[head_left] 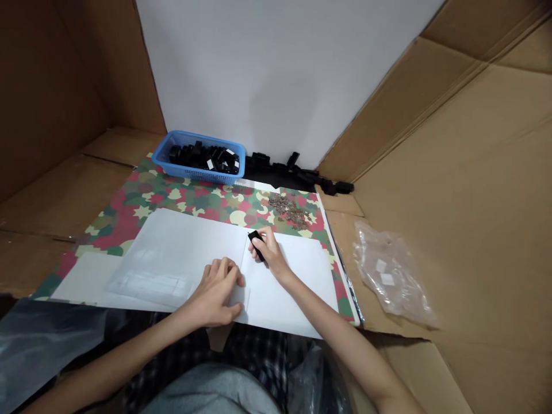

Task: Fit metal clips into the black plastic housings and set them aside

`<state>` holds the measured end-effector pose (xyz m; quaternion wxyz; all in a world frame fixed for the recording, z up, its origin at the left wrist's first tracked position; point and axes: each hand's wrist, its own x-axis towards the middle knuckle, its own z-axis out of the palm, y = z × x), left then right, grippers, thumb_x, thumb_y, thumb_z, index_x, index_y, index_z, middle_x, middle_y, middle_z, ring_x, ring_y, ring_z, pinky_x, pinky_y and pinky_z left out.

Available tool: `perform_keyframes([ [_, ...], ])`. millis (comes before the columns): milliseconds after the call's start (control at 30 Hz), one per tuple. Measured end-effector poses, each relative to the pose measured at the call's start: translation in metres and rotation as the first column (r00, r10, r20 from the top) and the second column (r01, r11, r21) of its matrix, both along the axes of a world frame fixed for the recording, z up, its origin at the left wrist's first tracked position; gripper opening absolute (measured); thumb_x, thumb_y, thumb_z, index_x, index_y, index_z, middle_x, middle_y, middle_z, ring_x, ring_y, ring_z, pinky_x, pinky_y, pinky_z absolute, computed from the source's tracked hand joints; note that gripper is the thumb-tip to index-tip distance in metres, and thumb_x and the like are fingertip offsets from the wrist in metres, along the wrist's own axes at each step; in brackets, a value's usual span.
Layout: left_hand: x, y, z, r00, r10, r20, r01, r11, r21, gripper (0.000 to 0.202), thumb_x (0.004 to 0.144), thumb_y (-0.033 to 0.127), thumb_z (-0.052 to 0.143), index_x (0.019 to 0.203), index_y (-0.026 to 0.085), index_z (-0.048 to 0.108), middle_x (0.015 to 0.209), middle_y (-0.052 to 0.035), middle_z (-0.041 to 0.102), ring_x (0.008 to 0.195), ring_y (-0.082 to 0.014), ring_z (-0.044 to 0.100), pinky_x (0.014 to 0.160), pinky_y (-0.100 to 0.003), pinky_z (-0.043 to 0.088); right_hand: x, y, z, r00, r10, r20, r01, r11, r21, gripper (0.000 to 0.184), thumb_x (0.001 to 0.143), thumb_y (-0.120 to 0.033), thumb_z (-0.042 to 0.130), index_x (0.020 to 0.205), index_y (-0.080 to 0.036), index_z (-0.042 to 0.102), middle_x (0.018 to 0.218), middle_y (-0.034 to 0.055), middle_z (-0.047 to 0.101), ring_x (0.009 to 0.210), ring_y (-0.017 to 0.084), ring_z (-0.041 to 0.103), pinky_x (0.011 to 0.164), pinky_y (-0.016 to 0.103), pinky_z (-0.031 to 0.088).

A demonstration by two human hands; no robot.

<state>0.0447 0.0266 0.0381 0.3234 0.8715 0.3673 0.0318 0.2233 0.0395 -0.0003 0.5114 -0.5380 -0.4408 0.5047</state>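
Observation:
My right hand grips a small black block-shaped part, which leans upward above the white sheet. A thin tip seems to stick out of the part's upper end, too small to make out. My left hand is over the paper's near edge, its fingers bent and the thumb apart from them, with nothing seen in it. Beneath both hands, white paper covers much of the patterned board. A clear plastic bag lies flat on the paper's left half.
A blue basket of black parts stands at the back left. More black parts line the wall. Small metallic pieces lie heaped on the patterned board. A crumpled plastic bag lies right, beside cardboard walls.

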Motion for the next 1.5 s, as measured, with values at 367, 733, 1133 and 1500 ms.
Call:
perform_keyframes([
  [367,-0.008,0.012,-0.002,0.860,0.256,0.441,-0.111,0.938,-0.327,0.019,0.076,0.038,0.059,0.069,0.020,0.057,0.085,-0.0034,0.053,0.085,-0.0215,0.048,0.082,-0.038,0.035,0.004,0.011,0.004,0.999,0.049,0.005,-0.049,0.999,0.007,0.032,0.077,-0.054,0.051,0.086,-0.023,0.048,0.057,-0.0050,0.058,0.045,0.012,0.051,0.044,0.023,0.038],
  [733,0.010,-0.014,0.041,0.258,0.678,0.688,-0.201,0.734,-0.648,0.014,0.073,0.029,0.069,0.067,0.020,0.060,0.062,0.0034,0.052,0.059,-0.0097,0.045,0.056,-0.021,0.036,-0.049,-0.031,0.047,0.906,-0.264,-0.332,0.313,0.944,0.105,0.035,0.084,-0.055,0.043,0.084,-0.021,0.052,0.059,-0.0053,0.048,0.049,0.010,0.042,0.047,0.022,0.036],
  [1133,0.017,-0.027,0.041,0.303,0.555,0.775,-0.348,0.821,-0.452,0.008,0.080,0.026,0.065,0.076,0.020,0.062,0.069,0.0028,0.059,0.060,-0.0086,0.050,0.055,-0.019,0.039,-0.078,-0.041,0.058,0.835,-0.345,-0.429,0.428,0.897,0.111,0.033,0.082,-0.054,0.046,0.084,-0.022,0.050,0.060,-0.0066,0.048,0.052,0.011,0.046,0.051,0.024,0.039],
  [1500,0.022,-0.027,0.050,0.323,0.570,0.756,-0.429,0.800,-0.420,0.011,0.076,0.027,0.064,0.070,0.018,0.062,0.066,0.0004,0.061,0.060,-0.0119,0.054,0.058,-0.023,0.043,-0.078,-0.043,0.055,0.875,-0.362,-0.322,0.416,0.902,0.116,0.026,0.085,-0.049,0.039,0.083,-0.025,0.046,0.070,-0.0029,0.050,0.061,0.015,0.051,0.055,0.027,0.044],
])
